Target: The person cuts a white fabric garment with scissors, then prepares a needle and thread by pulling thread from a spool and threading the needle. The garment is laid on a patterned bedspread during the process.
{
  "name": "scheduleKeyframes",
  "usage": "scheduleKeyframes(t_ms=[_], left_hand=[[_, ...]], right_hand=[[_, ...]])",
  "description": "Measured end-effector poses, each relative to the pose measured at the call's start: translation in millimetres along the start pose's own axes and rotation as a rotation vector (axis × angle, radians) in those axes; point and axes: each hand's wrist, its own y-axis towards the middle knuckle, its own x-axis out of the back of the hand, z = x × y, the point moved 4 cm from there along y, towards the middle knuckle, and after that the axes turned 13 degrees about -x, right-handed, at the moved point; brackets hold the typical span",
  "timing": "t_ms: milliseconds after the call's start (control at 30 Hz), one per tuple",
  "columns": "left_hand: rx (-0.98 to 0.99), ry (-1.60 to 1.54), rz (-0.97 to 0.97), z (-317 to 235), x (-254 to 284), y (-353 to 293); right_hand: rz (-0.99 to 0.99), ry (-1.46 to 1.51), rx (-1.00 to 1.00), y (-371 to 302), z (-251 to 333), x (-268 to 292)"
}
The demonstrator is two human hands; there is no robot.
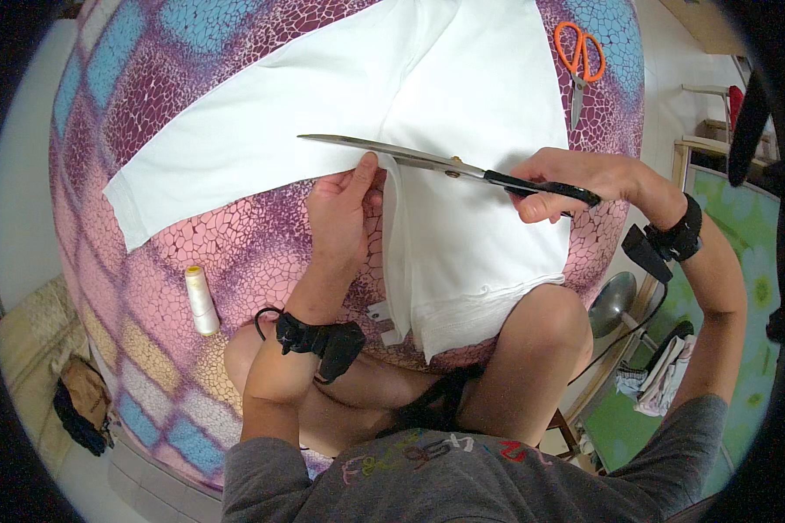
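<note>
Head view: left hand (338, 209) has a pinched grip on the white garment (480, 96), mid patterned cover (262, 235); right hand (554, 179) grips black-handled scissors (427, 159), closed round them. I'd keep that fabric taut, blades flat. Count: one garment, two scissors (orange-handled scissors (577, 71) near the cover's far right), one thread cone (201, 301) leftward.

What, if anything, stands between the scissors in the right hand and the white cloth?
Nothing visible: the black-handled scissors lie over the white cloth. The left hand pinches the cloth's edge just beside them.
</note>
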Motion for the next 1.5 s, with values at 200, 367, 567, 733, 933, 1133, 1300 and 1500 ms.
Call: scheduleKeyframes(t_ms=[200, 367, 567, 733, 933, 1133, 1300, 1500], left_hand=[[-0.008, 0.014, -0.017, -4.8, 0.1, 0.5], [0.052, 0.064, 0.015, -15.0, 1.8, 4.2], [0.082, 0.105, 0.032, -9.6, 7.7, 7.5], [0.056, 0.013, 0.011, -13.1, 6.2, 8.1], [0.091, 0.051, 0.098, -17.0, 7.6, 9.0], [0.079, 0.070, 0.130, -13.6, 11.1, 11.7], [0.112, 0.065, 0.113, -13.5, 10.7, 11.7], [0.094, 0.032, 0.153, -18.6, 6.0, 9.3]], right_hand=[[0.080, 0.059, 0.016, 0.8, 4.2, -2.8], [0.107, 0.061, 0.004, -5.2, 1.1, -2.4], [0.039, 0.023, 0.006, 2.9, -0.8, -11.2], [0.012, -0.006, -0.036, 6.2, 11.0, -10.6], [0.115, 0.153, 0.053, 5.5, 6.9, -12.5], [0.149, 0.183, 0.065, 10.8, 10.2, -16.4], [0.138, 0.203, 0.086, 11.2, 15.0, -18.7], [0.120, 0.199, 0.097, 14.7, 6.4, -18.5]])
